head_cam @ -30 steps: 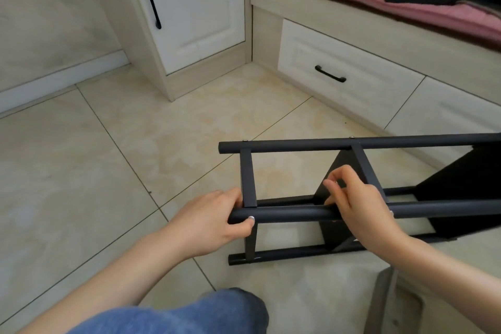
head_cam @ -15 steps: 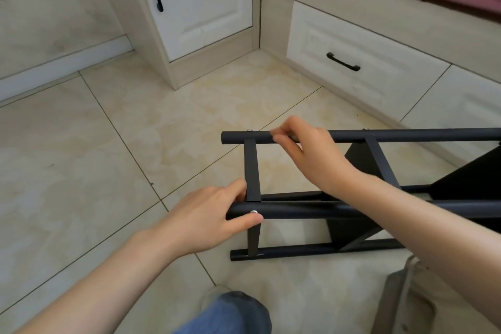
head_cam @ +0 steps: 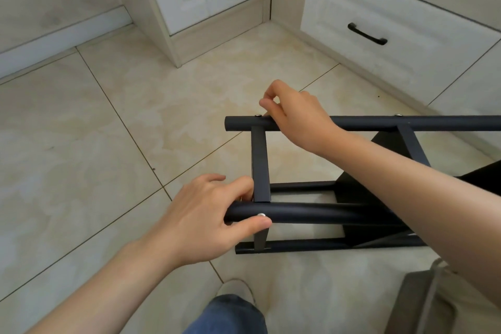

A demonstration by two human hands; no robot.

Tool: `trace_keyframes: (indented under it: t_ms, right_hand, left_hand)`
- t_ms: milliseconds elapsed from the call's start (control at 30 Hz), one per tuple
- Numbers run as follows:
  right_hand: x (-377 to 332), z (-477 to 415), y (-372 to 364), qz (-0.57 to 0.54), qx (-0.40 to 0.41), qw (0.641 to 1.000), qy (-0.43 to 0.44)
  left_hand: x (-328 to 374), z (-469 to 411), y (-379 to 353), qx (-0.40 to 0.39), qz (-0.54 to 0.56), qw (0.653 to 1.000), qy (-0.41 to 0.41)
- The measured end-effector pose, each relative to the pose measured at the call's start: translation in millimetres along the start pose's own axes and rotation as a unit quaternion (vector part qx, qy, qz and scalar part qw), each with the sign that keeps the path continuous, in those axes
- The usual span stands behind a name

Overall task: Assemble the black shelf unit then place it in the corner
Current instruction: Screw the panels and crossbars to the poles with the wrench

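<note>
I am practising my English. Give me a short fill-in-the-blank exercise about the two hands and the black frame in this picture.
1. The left hand grips a tube of the black shelf frame, which lies on the tiled ____.
2. The right hand rests on the far tube, fingertips beside a small silver ____.
3. The white drawer has a handle of the colour ____.

Missing words: floor; screw; black.

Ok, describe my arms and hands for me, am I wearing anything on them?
The left forearm and right forearm are bare to the frame edge, no sleeve in view. The left hand and right hand wear no gloves; no ring, watch or bracelet shows on the wrists or visible fingers. The nails that show look short and unpainted.
</note>
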State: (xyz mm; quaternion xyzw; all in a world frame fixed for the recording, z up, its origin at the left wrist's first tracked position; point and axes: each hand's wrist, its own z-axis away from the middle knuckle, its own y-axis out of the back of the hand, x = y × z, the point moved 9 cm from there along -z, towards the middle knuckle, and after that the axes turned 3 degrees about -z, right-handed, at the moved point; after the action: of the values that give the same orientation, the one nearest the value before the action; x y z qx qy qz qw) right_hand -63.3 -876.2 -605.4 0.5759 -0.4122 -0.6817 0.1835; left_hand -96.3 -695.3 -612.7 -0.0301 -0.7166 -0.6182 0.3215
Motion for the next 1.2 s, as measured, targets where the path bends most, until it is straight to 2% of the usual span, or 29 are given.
trace_keyframes:
  t_ms: [200, 367, 633, 967, 1200]
  right_hand:
    - [-2.2, 3.3, 1.8, -0.022, 0.007, 1.000, 0.012]
    - [-4.5, 6.3, 0.8, -0.022, 0.009, 0.999, 0.022]
    - [-8.6, 13.1, -3.0, -0.004, 0.021, 0.999, 0.042]
    - [-10.2, 17.6, -5.4, 0.010, 0.031, 0.998, 0.059]
    - [-13.0, 21.3, -7.0, 0.018, 0.023, 0.998, 0.063]
  left_hand:
    - [-1.9, 2.5, 4.6, 0.079, -0.011, 0.997, -0.016]
    - [-2.5, 5.3, 2.7, 0.122, 0.028, 0.992, -0.018]
    - [-8.7, 9.1, -8.1, 0.105, 0.076, 0.992, -0.007]
    - [1.1, 10.0, -9.3, 0.061, 0.023, 0.997, -0.051]
    - [-1.9, 15.3, -10.5, 0.067, 0.007, 0.997, -0.039]
